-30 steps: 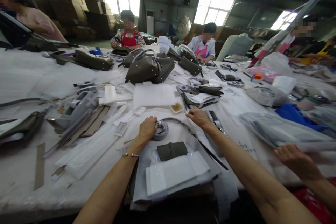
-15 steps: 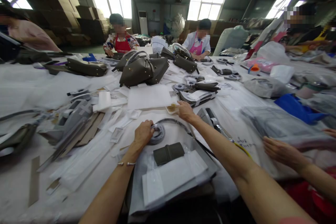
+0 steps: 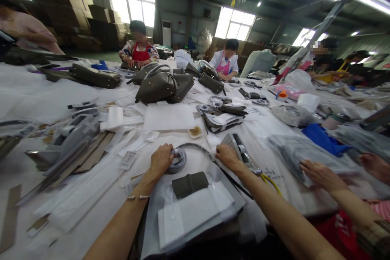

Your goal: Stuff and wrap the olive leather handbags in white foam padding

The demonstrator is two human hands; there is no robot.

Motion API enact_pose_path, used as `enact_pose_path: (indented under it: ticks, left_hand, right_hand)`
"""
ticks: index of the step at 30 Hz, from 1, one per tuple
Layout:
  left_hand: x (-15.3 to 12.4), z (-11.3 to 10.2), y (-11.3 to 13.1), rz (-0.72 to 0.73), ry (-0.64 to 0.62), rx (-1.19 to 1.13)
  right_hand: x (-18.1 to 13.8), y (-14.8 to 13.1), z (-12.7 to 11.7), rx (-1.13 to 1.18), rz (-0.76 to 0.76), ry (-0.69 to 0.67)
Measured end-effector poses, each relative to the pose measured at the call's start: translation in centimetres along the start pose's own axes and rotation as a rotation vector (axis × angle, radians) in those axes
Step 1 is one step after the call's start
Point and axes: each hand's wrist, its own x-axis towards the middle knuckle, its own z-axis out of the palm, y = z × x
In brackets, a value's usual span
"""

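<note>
Left hand [image 3: 161,159]: fingers closed tight round the coiled strap [image 3: 179,160]. Right hand [image 3: 227,155]: fingers bent down onto the strap's far run, can't tell if they're pinching it or just resting. The strap lies on the table [image 3: 283,189] between both hands, just beyond the olive pouch [image 3: 189,184]. Handwriting [image 3: 272,172] by the right wrist: unreadable. Co-worker's hand [image 3: 317,172] lies flat on a plastic bag [image 3: 292,150], further right.

Bright daylight glares through blown-out rear windows [image 3: 131,2]; wide-angle stretching and blur soften the edges.
</note>
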Motion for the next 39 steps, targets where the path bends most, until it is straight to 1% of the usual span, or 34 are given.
enact_pose_path:
  ticks: [4,7,10,12,13,14,16,18,19,20,21,22,23,25,26,27,28,31,33,35,37,38,39]
  left_hand:
    - [-0.2,-0.1,-0.3,-0.003,0.003,-0.010]
    - [0.0,0.0,0.3,-0.003,0.006,-0.024]
    - [0.1,0.0,1.2,-0.010,0.002,-0.048]
    - [-0.6,-0.7,0.6,-0.027,-0.009,-0.069]
    - [-1.5,-1.3,-0.5,-0.042,-0.015,-0.081]
    - [-2.7,-2.0,-2.2,-0.065,-0.019,-0.090]
    - [-6.0,-4.0,-7.2,-0.130,-0.023,-0.102]
    - [-9.7,-6.2,-12.7,-0.209,-0.030,-0.102]
    - [-11.4,-7.1,-14.9,-0.185,-0.077,-0.137]
    - [-12.7,-8.0,-16.5,-0.221,-0.045,-0.160]
    - [-13.6,-8.7,-17.3,-0.232,-0.045,-0.179]
    - [-14.1,-9.3,-17.4,-0.244,-0.036,-0.200]
    - [-14.3,-9.7,-16.8,-0.259,-0.019,-0.213]
    - [-13.6,-10.0,-14.0,-0.270,0.006,-0.228]
    - [-12.8,-9.8,-12.1,-0.268,0.016,-0.230]
    - [-11.9,-9.3,-10.1,-0.261,0.024,-0.231]
    - [-10.7,-8.7,-8.1,-0.249,0.027,-0.233]
    - [-6.6,-5.6,-3.0,-0.195,0.023,-0.236]
    - [-4.0,-3.4,-0.8,-0.159,0.015,-0.227]
    - [-1.9,-1.6,0.4,-0.130,0.007,-0.205]
    - [-0.7,-0.3,0.7,-0.108,0.003,-0.173]
    - [-0.4,0.1,0.6,-0.102,0.003,-0.156]
    - [-0.3,0.4,0.5,-0.097,0.006,-0.141]
  right_hand:
    - [0.0,0.0,0.0,0.001,-0.028,0.034]
    - [-0.5,0.3,-0.2,0.010,-0.049,0.086]
    - [-1.2,0.7,-0.8,0.043,-0.058,0.164]
    - [-1.6,0.9,-1.8,0.080,-0.060,0.243]
    - [-1.8,1.0,-2.5,0.093,-0.060,0.282]
    - [-1.9,0.9,-3.2,0.118,-0.063,0.331]
    - [-2.0,0.1,-4.7,0.243,-0.106,0.475]
    - [-2.0,-1.6,-5.7,0.452,-0.205,0.645]
    - [-2.1,-2.9,-5.9,0.560,-0.261,0.717]
    - [-2.2,-4.2,-5.9,0.644,-0.315,0.758]
    - [-2.3,-5.7,-5.6,0.687,-0.366,0.753]
    - [-2.3,-7.1,-5.0,0.694,-0.419,0.704]
    - [-2.3,-8.5,-4.3,0.671,-0.472,0.615]
    - [-2.2,-10.5,-2.6,0.566,-0.556,0.379]
    - [-2.0,-11.1,-1.8,0.510,-0.571,0.274]
    - [-1.8,-11.4,-1.2,0.468,-0.559,0.198]
    - [-1.5,-11.5,-0.7,0.446,-0.522,0.151]
    - [-0.8,-10.8,-0.3,0.463,-0.382,0.071]
    - [-0.4,-10.4,-0.8,0.547,-0.323,-0.001]
    - [-0.1,-10.6,-1.6,0.680,-0.303,-0.068]
    - [0.4,-11.0,-2.4,0.760,-0.324,-0.060]
    - [0.6,-11.2,-2.9,0.737,-0.350,-0.026]
    - [0.9,-11.1,-3.3,0.642,-0.373,0.017]
